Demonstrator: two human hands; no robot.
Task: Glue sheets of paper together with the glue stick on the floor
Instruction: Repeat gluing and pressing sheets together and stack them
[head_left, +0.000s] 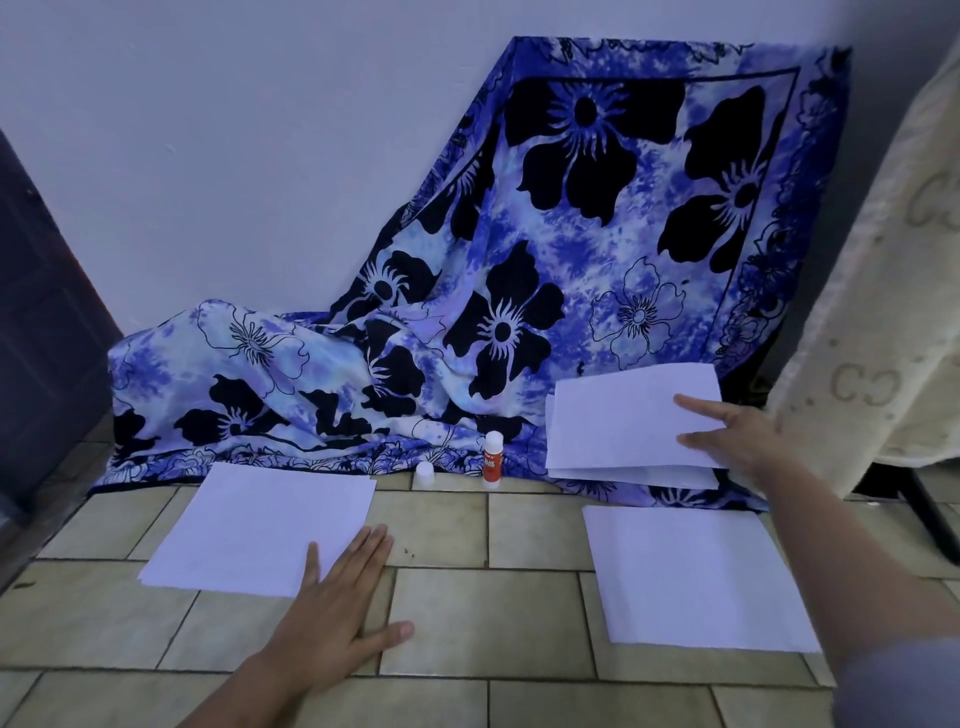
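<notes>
Left hand (337, 613) flat, grip apart, on left sheet (260, 525), right hand (743, 436) outstretched, grip pinching raised sheet (623, 421)

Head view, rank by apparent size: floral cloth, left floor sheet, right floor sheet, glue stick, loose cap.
1. floral cloth
2. left floor sheet and right floor sheet: look about alike, unranked
3. glue stick
4. loose cap, smallest

matt paper sheets (265, 525), glossy tiled floor (483, 618), printed cloth (571, 249)

White paper (262, 525); orange-and-white glue stick (493, 460); blue cloth (597, 249) with black flowers; beige tiled floor (483, 623).
</notes>
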